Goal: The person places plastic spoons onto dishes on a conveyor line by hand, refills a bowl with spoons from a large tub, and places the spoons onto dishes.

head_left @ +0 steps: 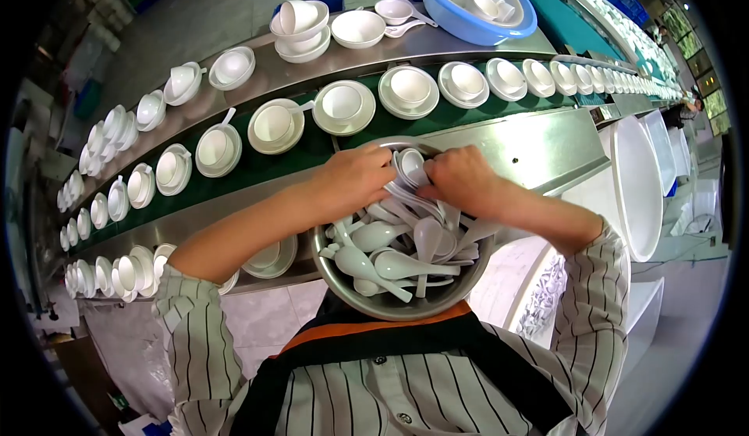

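A round metal bowl (322,274) full of white ceramic spoons (406,264) rests against the front of my body. Both my hands are over its far rim. My left hand (355,177) is closed at the left side of a small stack of nested spoons (410,166). On the right side of that stack, my right hand (462,179) has its fingers curled round the spoons. The remaining spoons lie loose and crossed below my hands. Just beyond the bowl runs a green conveyor belt (316,146) with white cups on bowls and saucers.
Metal ledges flank the belt, with stacked cups and bowls (300,30) on the far one. A blue basin (476,33) of crockery stands at the far right. More cups (133,272) sit at near left. Large white tubs (636,186) stand on the right.
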The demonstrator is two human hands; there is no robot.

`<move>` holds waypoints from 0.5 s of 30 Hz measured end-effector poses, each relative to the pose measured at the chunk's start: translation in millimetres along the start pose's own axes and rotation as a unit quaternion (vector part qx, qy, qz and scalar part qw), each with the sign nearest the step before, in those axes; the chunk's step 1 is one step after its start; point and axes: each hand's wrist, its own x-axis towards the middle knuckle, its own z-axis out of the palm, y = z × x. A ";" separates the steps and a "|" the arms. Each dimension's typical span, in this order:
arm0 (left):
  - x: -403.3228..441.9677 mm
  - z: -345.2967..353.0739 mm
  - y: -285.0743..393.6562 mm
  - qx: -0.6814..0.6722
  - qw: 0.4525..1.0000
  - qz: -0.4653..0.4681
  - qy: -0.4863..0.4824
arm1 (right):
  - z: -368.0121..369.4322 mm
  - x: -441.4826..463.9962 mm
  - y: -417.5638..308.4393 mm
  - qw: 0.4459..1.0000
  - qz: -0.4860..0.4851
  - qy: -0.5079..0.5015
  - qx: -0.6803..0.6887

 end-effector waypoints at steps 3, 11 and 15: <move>3.1 -9.6 -3.6 0.000 0.997 0.057 -0.050 | 18.6 -8.7 4.1 0.990 0.012 0.110 0.086; -16.1 -32.3 25.4 0.040 0.996 0.069 0.042 | -25.4 21.6 37.6 0.897 0.009 0.274 0.347; -14.9 -54.6 24.0 -0.072 0.987 -0.075 0.120 | -0.1 138.5 82.8 0.931 0.055 0.360 -0.012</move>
